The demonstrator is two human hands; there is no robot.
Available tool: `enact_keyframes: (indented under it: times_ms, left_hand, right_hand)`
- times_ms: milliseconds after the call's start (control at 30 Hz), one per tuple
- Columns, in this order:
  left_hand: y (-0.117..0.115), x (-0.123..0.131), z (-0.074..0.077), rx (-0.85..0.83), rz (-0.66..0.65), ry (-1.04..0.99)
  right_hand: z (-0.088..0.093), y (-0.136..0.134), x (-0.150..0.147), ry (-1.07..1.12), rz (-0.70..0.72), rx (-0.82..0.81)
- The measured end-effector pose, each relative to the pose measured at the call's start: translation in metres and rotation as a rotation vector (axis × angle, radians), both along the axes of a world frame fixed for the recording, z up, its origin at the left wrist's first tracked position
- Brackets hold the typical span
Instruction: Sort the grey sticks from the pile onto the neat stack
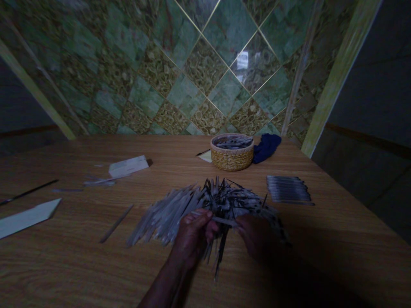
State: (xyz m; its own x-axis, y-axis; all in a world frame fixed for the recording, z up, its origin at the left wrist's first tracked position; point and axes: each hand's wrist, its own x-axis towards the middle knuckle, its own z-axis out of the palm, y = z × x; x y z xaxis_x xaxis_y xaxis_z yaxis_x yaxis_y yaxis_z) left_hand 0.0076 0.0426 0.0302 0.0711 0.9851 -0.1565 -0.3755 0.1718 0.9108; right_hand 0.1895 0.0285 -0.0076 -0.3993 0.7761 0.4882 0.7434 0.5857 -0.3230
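Observation:
In the head view my left hand [194, 233] pinches one end of a thin pale strip [224, 221], which looks like a narrow plastic sleeve. My right hand [253, 233], in deep shadow, closes on its other end, so the strip lies level between both hands. Beneath and behind them spreads a large heap of thin sticks: pale, translucent-looking ones [170, 209] on the left, and black ones [221, 196] in the middle and right. Whether the held strip contains anything is too dark to tell.
A woven basket [231, 159] of similar sticks stands at the back beside a dark blue cloth [267, 147]. Right of the heap lies a neat row of sticks [289, 189]. On the left are a white box [128, 166], a single stick [116, 223] and a pale card [28, 218].

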Motion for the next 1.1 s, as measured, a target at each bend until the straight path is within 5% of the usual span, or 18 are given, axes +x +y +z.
enact_keyframes:
  times_ms: [567, 833, 1100]
  left_hand:
    - [-0.001, 0.003, -0.003, -0.034, -0.043, -0.034]
    - [0.002, -0.005, 0.001, 0.058, -0.003, -0.010]
    - [-0.004, -0.006, -0.004, 0.210, -0.068, 0.267]
  right_hand:
    - [0.011, -0.011, -0.002, -0.020, -0.037, -0.033]
    - [0.001, -0.008, -0.012, 0.186, 0.002, -0.171]
    - [-0.012, -0.006, -0.012, 0.025, 0.038, -0.254]
